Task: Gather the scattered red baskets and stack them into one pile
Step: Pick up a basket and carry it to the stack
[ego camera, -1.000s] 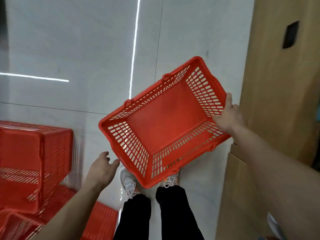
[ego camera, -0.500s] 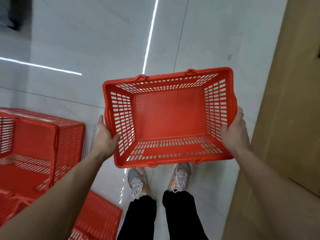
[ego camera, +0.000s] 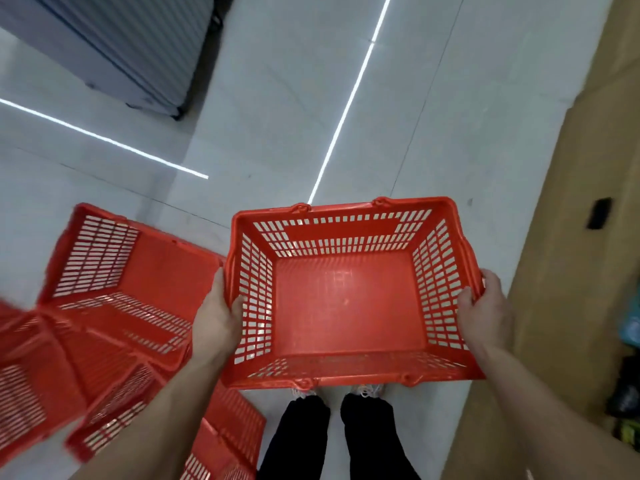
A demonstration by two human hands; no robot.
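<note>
Left hand (ego camera: 214,320) and right hand (ego camera: 485,313) each grip an end rim of the basket (ego camera: 343,306), held upright just right of the tipped baskets (ego camera: 114,289) on the floor (ego camera: 277,133); risk: lowered skewed, it probably jams rim-on-rim instead of nesting.

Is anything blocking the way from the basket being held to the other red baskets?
Nothing visible. The held basket, gripped by the left hand and right hand, hangs right beside the tipped baskets to its left.
</note>
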